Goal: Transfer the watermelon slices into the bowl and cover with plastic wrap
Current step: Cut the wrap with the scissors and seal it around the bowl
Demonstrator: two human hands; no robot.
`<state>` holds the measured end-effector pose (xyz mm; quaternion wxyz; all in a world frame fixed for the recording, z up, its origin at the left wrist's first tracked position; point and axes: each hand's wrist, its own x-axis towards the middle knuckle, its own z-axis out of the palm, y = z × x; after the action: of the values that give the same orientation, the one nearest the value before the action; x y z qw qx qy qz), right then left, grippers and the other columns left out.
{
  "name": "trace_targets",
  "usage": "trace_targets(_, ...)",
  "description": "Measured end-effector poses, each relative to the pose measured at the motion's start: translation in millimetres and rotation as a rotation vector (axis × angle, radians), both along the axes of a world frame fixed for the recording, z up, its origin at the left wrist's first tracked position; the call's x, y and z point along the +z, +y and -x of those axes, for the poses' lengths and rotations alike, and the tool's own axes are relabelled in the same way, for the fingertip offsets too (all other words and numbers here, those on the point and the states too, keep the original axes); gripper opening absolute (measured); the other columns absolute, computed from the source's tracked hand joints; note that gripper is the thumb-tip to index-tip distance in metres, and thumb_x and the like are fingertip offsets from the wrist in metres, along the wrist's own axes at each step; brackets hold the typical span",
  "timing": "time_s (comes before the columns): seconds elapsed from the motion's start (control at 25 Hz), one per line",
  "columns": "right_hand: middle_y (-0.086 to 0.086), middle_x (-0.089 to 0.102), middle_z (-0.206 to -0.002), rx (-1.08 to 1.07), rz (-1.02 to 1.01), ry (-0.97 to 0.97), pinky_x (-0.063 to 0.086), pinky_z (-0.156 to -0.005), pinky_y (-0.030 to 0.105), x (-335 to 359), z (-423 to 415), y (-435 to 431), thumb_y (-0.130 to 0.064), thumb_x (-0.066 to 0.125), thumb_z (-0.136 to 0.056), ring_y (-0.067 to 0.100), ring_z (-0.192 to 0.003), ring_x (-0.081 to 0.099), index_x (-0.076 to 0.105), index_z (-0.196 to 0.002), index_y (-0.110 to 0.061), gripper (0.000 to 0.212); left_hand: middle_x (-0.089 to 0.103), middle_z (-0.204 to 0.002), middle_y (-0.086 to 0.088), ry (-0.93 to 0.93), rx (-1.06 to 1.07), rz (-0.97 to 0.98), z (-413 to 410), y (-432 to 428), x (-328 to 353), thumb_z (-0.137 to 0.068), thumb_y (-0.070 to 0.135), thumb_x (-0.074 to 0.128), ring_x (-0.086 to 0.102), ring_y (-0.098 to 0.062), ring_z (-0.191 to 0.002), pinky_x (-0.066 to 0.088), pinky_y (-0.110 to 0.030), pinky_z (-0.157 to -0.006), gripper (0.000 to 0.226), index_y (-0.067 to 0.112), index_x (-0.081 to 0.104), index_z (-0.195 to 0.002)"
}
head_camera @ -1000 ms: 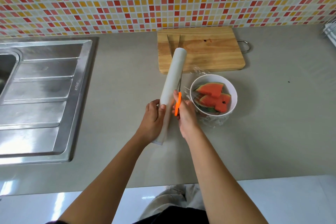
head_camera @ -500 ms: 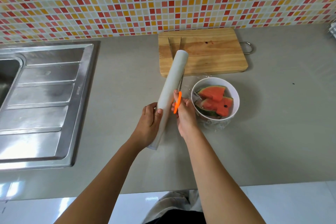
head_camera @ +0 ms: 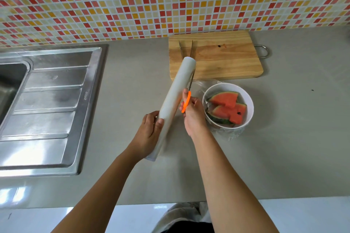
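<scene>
A white bowl (head_camera: pixel 248 100) on the grey counter holds watermelon slices (head_camera: pixel 227 108), with clear plastic wrap (head_camera: pixel 203 86) stretched over it and crumpled round its base. My left hand (head_camera: pixel 149 134) grips a long white roll of plastic wrap (head_camera: pixel 176 98) near its lower end, tilted up toward the cutting board. My right hand (head_camera: pixel 193 115) holds orange-handled scissors (head_camera: pixel 187 100) just right of the roll, blades pointing away along it, left of the bowl.
A wooden cutting board (head_camera: pixel 223 58) with a metal loop handle lies behind the bowl against the mosaic tile wall; metal tongs (head_camera: pixel 186 48) lie on its left part. A steel sink with drainboard (head_camera: pixel 49 104) fills the left.
The roll and both hands have kept nearly the same pose. The scissors stay beside the roll; the view has shifted slightly.
</scene>
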<state>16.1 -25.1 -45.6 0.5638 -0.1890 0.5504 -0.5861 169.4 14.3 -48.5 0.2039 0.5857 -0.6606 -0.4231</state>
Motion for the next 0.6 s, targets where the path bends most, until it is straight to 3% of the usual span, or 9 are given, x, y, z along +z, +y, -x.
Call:
trace_targets(0.08,0.001,0.033,-0.054,0.003,-0.026,-0.004,0.026,-0.048,0.017,1,-1,-2,-0.044,0.056,-0.086,0.009,-0.05,0.031,0.036,-0.05,-0.022,0.047,0.044,-0.121,0.004,-0.007,0.0,0.017,-5,-2,0,-0.099,0.039,0.032,0.043,0.011,-0.097,0.031,-0.011,-0.079,0.036,0.021,0.042,-0.129)
trace_targets(0.24,-0.002,0.033,-0.055,-0.036,-0.128,-0.058,0.027,-0.053,0.021,5,0,-9,-0.046,0.055,-0.086,0.008,-0.05,0.033,0.043,-0.061,-0.022,0.037,0.044,-0.118,0.006,-0.046,-0.02,0.041,-14,-6,-2,-0.099,0.039,0.033,0.038,0.027,-0.098,0.032,-0.001,-0.076,0.038,0.021,0.042,-0.13)
trace_targets(0.4,-0.002,0.034,-0.054,-0.033,-0.112,-0.019,0.025,-0.054,0.022,5,0,-15,-0.043,0.053,-0.088,0.009,-0.051,0.034,0.041,-0.063,-0.019,0.037,0.044,-0.118,0.006,-0.056,-0.02,0.04,-19,-7,-4,-0.098,0.04,0.033,0.038,0.027,-0.099,0.032,0.004,-0.075,0.038,0.021,0.042,-0.129)
trace_targets(0.6,-0.001,0.029,-0.056,-0.043,-0.131,-0.042,0.022,-0.055,0.023,6,1,-24,-0.043,0.055,-0.088,0.01,-0.052,0.03,0.042,-0.063,-0.022,0.035,0.043,-0.118,0.008,-0.073,-0.039,0.062,-28,-11,0,-0.096,0.046,0.031,0.039,0.024,-0.102,0.034,-0.004,-0.076,0.044,0.022,0.04,-0.132)
